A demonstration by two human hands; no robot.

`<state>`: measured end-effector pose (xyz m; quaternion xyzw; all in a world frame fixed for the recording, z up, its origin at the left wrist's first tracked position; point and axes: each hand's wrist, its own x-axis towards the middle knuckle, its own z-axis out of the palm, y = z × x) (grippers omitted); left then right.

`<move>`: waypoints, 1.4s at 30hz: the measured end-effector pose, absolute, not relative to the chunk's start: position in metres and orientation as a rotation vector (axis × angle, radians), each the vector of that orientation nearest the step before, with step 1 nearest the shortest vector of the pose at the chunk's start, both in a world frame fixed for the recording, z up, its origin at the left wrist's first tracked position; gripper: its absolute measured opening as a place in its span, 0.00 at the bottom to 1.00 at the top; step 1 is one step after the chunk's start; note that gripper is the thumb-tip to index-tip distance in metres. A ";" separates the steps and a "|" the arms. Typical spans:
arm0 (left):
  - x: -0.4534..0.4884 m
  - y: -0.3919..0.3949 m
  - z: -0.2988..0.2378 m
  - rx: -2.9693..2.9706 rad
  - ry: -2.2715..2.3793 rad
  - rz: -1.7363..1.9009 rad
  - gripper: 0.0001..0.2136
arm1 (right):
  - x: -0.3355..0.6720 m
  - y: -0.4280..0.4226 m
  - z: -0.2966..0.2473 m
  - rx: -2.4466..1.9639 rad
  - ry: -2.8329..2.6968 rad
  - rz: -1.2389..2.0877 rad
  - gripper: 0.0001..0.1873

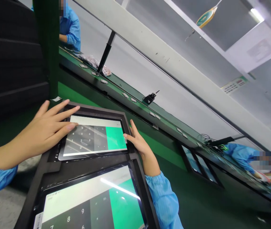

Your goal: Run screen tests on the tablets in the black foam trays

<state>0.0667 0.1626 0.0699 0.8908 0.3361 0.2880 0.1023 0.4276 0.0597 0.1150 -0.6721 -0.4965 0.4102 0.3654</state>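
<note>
A lit tablet [94, 136] showing a grey keypad and a green panel lies in the far slot of a black tray [61, 173]. My left hand [46, 128] rests flat on the tablet's left edge, fingers stretched out over the screen. My right hand [139, 141] touches the tablet's right edge with fingers extended. A second lit tablet [94, 203] with the same keypad screen lies in the near slot of the tray.
A green conveyor belt [135, 101] carries small parts past the tray. A stack of black trays [11, 54] stands at the left. Two people in blue coats work along the line, one far left [70, 27], one at the right [245, 157]. More tablets [197, 162] lie further right.
</note>
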 end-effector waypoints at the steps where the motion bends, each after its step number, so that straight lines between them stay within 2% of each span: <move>1: 0.065 0.162 0.067 2.613 1.011 0.873 0.22 | 0.429 0.059 0.115 -1.729 -1.290 1.062 0.61; 6: 0.062 0.160 0.057 2.442 1.013 0.997 0.21 | 0.431 0.060 0.113 -1.794 -1.474 0.963 0.64; 12: 0.064 0.154 0.057 2.257 0.989 1.069 0.19 | 0.424 0.066 0.112 -1.839 -1.412 0.901 0.62; 18: 0.063 0.159 0.053 2.235 1.005 0.998 0.20 | 0.426 0.060 0.115 -1.782 -1.394 1.025 0.69; 26: 0.063 0.163 0.055 2.241 0.997 0.957 0.23 | 0.421 0.070 0.108 -1.806 -1.317 0.929 0.62; 29: 0.064 0.165 0.059 2.297 0.996 0.939 0.27 | 0.412 0.052 0.115 -1.805 -1.326 0.883 0.54; 33: 0.064 0.164 0.064 2.330 0.990 0.938 0.32 | 0.380 -0.018 0.137 -1.772 -1.776 0.515 0.36; 36: 0.063 0.164 0.063 2.358 0.948 0.949 0.34 | 0.353 -0.082 0.155 -1.641 -2.158 0.583 0.24; 42: 0.057 0.174 0.051 2.430 0.918 0.965 0.33 | 0.334 -0.150 0.152 -1.621 -2.408 0.695 0.19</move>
